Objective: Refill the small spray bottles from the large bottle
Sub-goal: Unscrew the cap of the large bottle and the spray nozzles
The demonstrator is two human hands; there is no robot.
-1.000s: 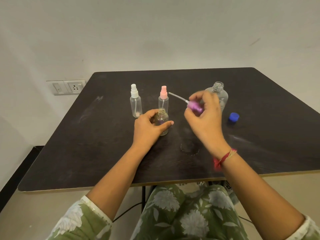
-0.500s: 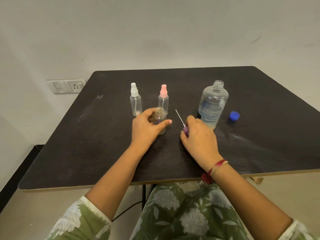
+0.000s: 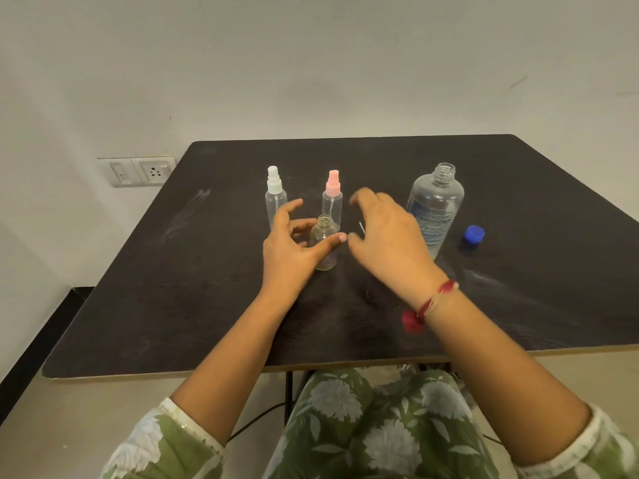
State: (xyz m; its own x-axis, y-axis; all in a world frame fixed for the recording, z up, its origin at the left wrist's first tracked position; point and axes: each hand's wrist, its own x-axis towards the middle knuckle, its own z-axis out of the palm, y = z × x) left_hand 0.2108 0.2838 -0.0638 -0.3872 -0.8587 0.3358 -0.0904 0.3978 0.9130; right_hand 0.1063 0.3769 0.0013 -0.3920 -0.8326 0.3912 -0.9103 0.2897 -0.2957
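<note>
Both hands reach over the middle of the dark table (image 3: pixel 145 305). The left hand (image 3: pixel 290 250) grasps the uncapped small bottle (image 3: pixel 324 236), which stands upright; its thumb lies across the bottle's front, its other fingers curve round the far left side, and its index finger is lifted clear. The right hand (image 3: pixel 387 236), a red thread (image 3: pixel 435 299) at its wrist, hovers just right of that bottle, blurred, with fingers spread and relaxed, grasping nothing. A thin dip tube (image 3: pixel 361 228) pokes out from behind it. Right of the hand stands the large bottle (image 3: pixel 435 209), upright and uncapped, with a blue cap (image 3: pixel 473 234) on the table beside it. Farther back, a pink-topped spray bottle (image 3: pixel 332 198) and a white-topped spray bottle (image 3: pixel 275 197) stand apart, both capped. On the far left wall is a socket (image 3: pixel 138 171).
</note>
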